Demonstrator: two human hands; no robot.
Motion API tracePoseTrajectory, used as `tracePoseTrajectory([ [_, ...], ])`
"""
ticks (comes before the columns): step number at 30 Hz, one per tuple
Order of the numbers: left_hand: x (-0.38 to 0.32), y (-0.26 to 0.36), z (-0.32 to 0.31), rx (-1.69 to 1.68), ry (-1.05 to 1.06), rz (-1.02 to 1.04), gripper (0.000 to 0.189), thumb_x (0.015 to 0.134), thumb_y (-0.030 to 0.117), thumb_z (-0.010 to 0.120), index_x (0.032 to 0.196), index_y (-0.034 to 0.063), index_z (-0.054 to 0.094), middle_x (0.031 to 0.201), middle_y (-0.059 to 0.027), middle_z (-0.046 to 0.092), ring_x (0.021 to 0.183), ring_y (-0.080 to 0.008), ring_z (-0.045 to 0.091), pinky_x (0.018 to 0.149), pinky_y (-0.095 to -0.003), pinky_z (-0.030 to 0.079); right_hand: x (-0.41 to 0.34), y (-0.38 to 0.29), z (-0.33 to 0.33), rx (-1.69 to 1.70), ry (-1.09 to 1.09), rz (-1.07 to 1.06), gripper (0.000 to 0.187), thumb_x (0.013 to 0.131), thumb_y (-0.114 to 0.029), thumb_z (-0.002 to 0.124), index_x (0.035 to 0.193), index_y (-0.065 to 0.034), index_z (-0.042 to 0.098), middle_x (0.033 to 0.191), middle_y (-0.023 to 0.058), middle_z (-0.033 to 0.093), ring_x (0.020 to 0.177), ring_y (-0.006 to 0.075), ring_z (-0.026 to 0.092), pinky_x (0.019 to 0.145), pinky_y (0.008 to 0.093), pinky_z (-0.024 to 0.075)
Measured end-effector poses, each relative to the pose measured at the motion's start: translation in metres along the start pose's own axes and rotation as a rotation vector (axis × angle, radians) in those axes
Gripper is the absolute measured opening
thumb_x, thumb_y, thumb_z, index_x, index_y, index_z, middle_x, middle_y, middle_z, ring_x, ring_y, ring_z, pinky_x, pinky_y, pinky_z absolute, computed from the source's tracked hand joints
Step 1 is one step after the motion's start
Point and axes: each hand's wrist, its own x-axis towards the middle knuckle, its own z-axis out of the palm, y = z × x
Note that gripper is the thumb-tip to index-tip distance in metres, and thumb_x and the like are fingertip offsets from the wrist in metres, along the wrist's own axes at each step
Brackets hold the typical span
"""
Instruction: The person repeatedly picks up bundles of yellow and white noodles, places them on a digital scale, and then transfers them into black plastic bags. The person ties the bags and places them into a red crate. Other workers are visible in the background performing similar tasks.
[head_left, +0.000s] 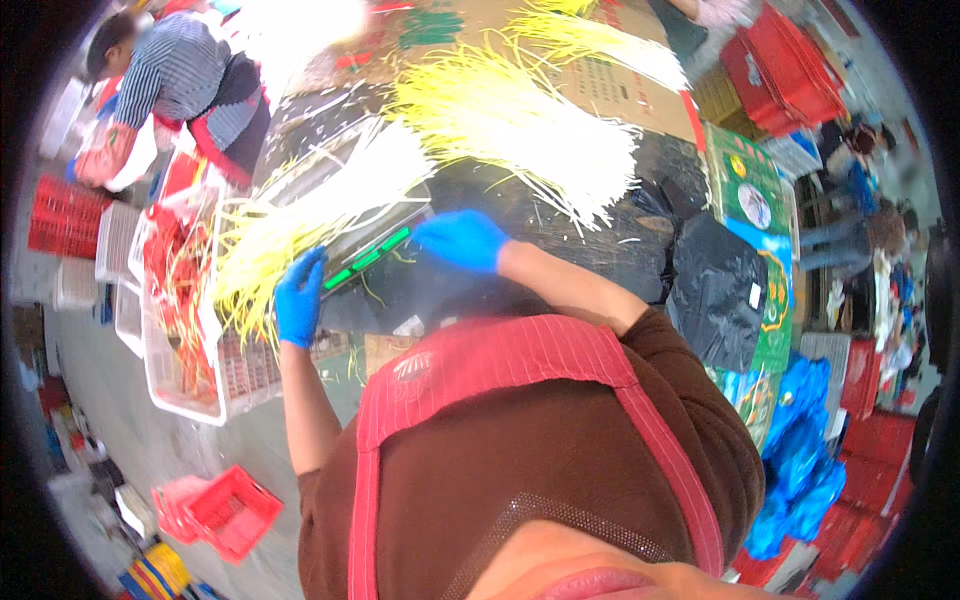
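My left hand (298, 298), in a blue glove, is at the near edge of a bundle of yellow chives (326, 195), beside its yellow leaf tips. No object shows in its fingers. The pale stems of this bundle point up and right, and it lies on a shallow tray or frame with green strips (366, 259) along its near side. My right hand (466, 238), also blue-gloved and slightly blurred, hovers or rests by the right end of those strips. Whether its fingers pinch anything is hidden. Farther back lies a larger pile of yellow chives (517, 124).
A white plastic crate (223, 375) with red and yellow strands stands left of the dark table (480, 187). Black plastic (716, 292) covers the right side. More chives (600, 45) lie on cardboard. A co-worker (184, 82) bends at far left. Red baskets (232, 514) sit on the floor.
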Motion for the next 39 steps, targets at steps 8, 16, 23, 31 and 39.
tracePoseTrajectory([
  [8,0.013,0.019,0.045,-0.172,-0.263,-0.074,0.027,0.095,0.011,0.059,0.119,-0.0001,0.065,0.105,-0.0079,0.069,0.093,-0.0121,0.064,0.086,-0.0268,0.049,-0.053,0.082,-0.053,-0.112,0.401,0.647,0.047,0.094,-0.039,0.047,0.138,-0.0206,0.048,0.116,0.0209,0.063,0.103,0.0405,0.062,0.090,0.0478,0.0486],
  [16,0.010,0.037,0.110,-0.219,-0.407,0.008,0.025,0.094,0.010,0.060,0.116,-0.0006,0.067,0.115,-0.0099,0.068,0.102,-0.0137,0.063,0.091,-0.0287,0.049,-0.093,0.127,-0.054,-0.064,0.443,0.720,0.052,0.093,-0.038,0.052,0.140,-0.0140,0.046,0.128,0.0239,0.056,0.118,0.0393,0.055,0.097,0.0425,0.0447],
  [23,-0.010,0.055,0.149,-0.210,-0.533,-0.023,0.027,0.093,0.012,0.060,0.116,0.0010,0.066,0.105,-0.0095,0.071,0.097,-0.0145,0.065,0.087,-0.0292,0.050,-0.149,0.129,-0.053,0.052,0.442,0.519,0.040,0.093,-0.037,0.052,0.125,-0.0130,0.061,0.118,0.0192,0.063,0.107,0.0364,0.061,0.091,0.0423,0.0487],
  [31,-0.034,0.063,0.156,-0.245,-0.528,-0.205,0.027,0.093,0.011,0.060,0.118,0.0000,0.065,0.111,-0.0099,0.069,0.098,-0.0149,0.065,0.086,-0.0283,0.050,-0.397,0.185,-0.197,-0.406,1.072,1.042,0.033,0.086,-0.037,0.065,0.092,-0.0052,0.067,0.090,0.0199,0.067,0.081,0.0372,0.066,0.071,0.0442,0.0494],
  [39,-0.057,0.068,0.163,-0.166,-0.516,-0.132,0.027,0.095,0.020,0.059,0.116,0.0045,0.067,0.110,-0.0082,0.070,0.098,-0.0151,0.064,0.087,-0.0308,0.052,-0.501,0.277,-0.117,-0.754,0.991,1.407,0.042,0.097,-0.044,0.046,0.118,-0.0116,0.061,0.121,0.0192,0.061,0.104,0.0415,0.060,0.084,0.0505,0.0478],
])
